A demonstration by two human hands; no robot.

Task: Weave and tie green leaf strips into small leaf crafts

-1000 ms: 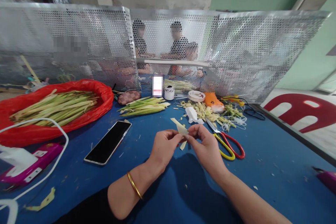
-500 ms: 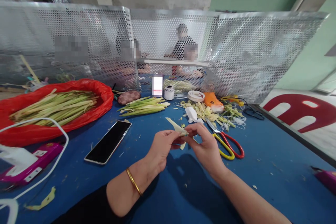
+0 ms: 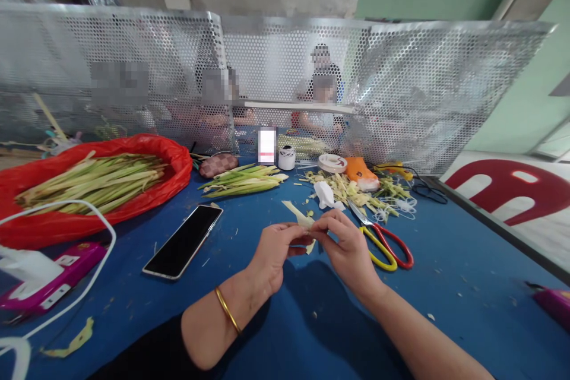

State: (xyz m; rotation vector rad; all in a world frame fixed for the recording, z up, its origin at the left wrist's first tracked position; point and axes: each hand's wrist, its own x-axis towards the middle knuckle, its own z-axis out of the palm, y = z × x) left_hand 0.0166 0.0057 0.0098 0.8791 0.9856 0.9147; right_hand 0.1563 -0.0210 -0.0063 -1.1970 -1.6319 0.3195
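Observation:
A pale piece of corn husk [image 3: 295, 212] is pinched between my two hands above the blue table. My left hand [image 3: 276, 249] grips it from the left, thumb on top. My right hand [image 3: 342, 242] holds its right end between thumb and fingers, close against the left fingertips. The fingers cover much of the husk, and one tip pokes out below them. Just right of my right hand lie scissors [image 3: 388, 246] with red and yellow handles. Beyond the hands rests a bundle of green-white husks [image 3: 246, 180].
A red bag [image 3: 178, 157] of long husks stands at the left, near a phone [image 3: 183, 241] and a purple power strip [image 3: 62, 276] with a white cable. Husk scraps [image 3: 341, 189], a tape roll [image 3: 332, 162] and an orange packet [image 3: 360, 172] lie back right. A perforated metal screen [image 3: 285, 59] stands behind.
My right fingers have closed in further over the husk beside the left fingertips. The left hand has hardly moved. Behind the screen, a standing person has shifted to the right.

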